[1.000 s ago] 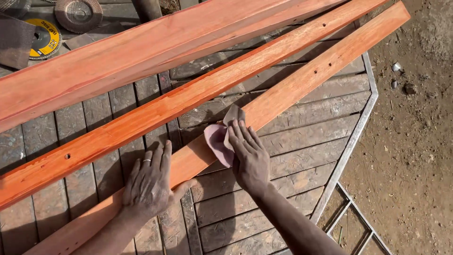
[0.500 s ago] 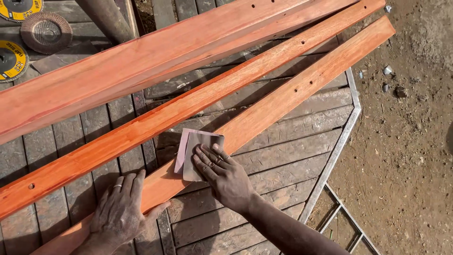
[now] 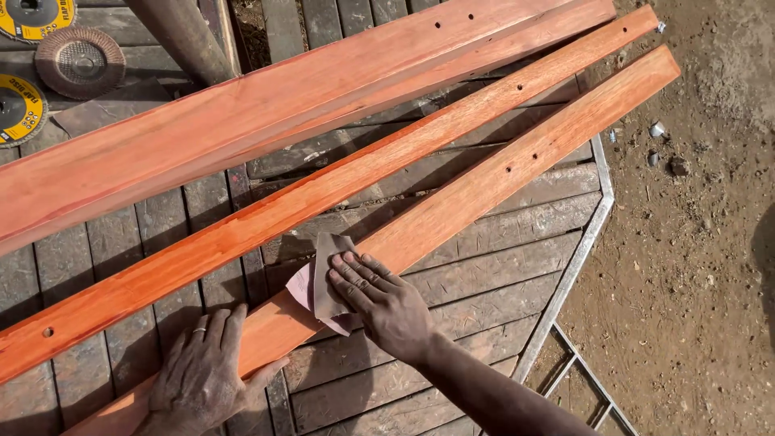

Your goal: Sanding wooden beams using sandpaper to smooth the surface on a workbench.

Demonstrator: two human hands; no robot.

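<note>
Your right hand [image 3: 386,303] lies flat, fingers spread a little, pressing a folded sheet of sandpaper [image 3: 323,278] onto the nearest plank [image 3: 452,210]. The hand is open, palm down, not clenched; the sandpaper shows a pinkish back at its lower left edge and a grey-brown face under your fingertips. Your left hand [image 3: 203,373] rests open and flat on the same plank, lower along its length, a ring on one finger, steadying the wood. The two hands sit apart, the sandpaper between them.

The nearest plank is reddish-orange, runs diagonally from lower left to upper right, and has small drilled holes. Just beside it, up-slope, a second narrower plank [image 3: 266,214] runs nearly parallel, also with holes. Beyond that lies a wider board [image 3: 242,121], same colour.

All three rest on a table [image 3: 500,266] of weathered grey slats with a metal frame edge [image 3: 581,250]. At the top left corner lie two yellow cutting discs [image 3: 18,109] and a brown flap disc [image 3: 79,60]. Bare dirt ground [image 3: 702,242] lies to the right, with a few small stones.
</note>
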